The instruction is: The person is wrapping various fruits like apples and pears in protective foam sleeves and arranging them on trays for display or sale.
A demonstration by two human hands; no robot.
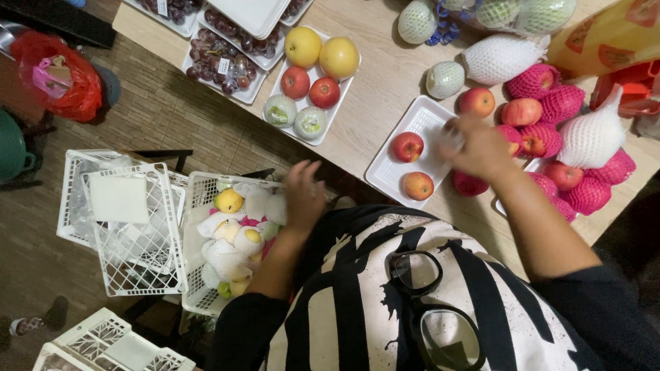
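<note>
From my remote seat I look straight down over a black-and-white patterned shirt with a pair of dark-framed glasses (430,309) hanging at the chest. My left hand (303,196) reaches down and away from the wooden table (385,82), forearm bare, wrist straight, fingers spread loosely and pointing toward the white plastic lattice basket (199,206) on the floor side. The hand hovers at the basket's near rim, just over the foam-netted yellow and green fruit (230,233) piled inside; it looks released, palm down, gripping nothing that I can see.

My right hand (478,148) stretches forward across the table edge, elbow bent, arm coming in from the lower right. Its fingers curl downward at the far corner of a shallow white foam tray (395,175), and they blur slightly; I cannot tell whether they pinch something small or only press on the tray. Two bare red apples (408,146) lie in that tray, one above the other, just left of the hand. A heap of red apples in pink foam netting (550,103) sits right beside the hand on its far side.

Farther up the table stands another white tray of mixed fruit (313,72), well apart from both hands.
</note>
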